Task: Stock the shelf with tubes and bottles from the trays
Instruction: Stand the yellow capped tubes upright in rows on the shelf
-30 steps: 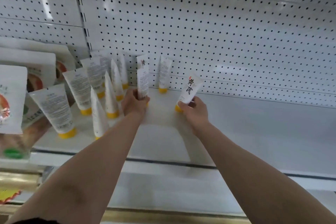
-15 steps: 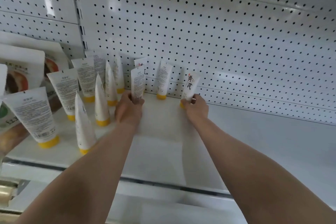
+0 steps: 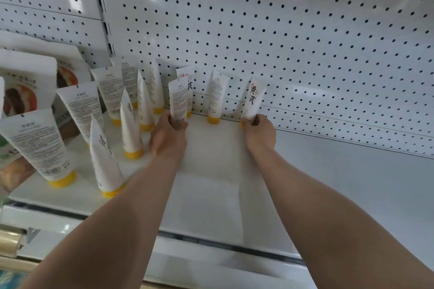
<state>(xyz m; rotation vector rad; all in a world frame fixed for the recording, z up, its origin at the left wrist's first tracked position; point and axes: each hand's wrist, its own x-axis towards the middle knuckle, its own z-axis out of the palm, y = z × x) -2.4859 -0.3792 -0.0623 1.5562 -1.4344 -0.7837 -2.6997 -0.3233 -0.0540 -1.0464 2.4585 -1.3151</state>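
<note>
White printed pouches with a red-brown food picture (image 3: 28,91) lean at the far left, apart from the tubes, apparently a separate product kept to its own stretch of the white metal shelf (image 3: 340,183). Next to them stand the white plastic tubes with yellow caps (image 3: 131,124), each set cap down so that the broad cap acts as a foot and the flat crimped end points up. They run in rough rows from the front edge back to the white perforated back panel (image 3: 281,42), some showing small print, others large characters, so their facing is not uniform.

The left hand (image 3: 168,138) grips the lower end of a white tube showing small print and a barcode (image 3: 178,101), its fingers wrapped round the tube near the cap. It holds the tube upright just in front of another tube at the panel, likely to begin a second rank there. Whether the cap touches the shelf cannot be told, as the hand hides it.

A lone white tube with a yellow cap (image 3: 217,98) stands between the hands against the panel.

The right hand (image 3: 259,134) pinches the base of a white tube bearing large dark characters and a red mark (image 3: 254,99), leaning it slightly at the back panel, seemingly extending the back row rightward. The shelf to its right is bare. No trays are in view.
</note>
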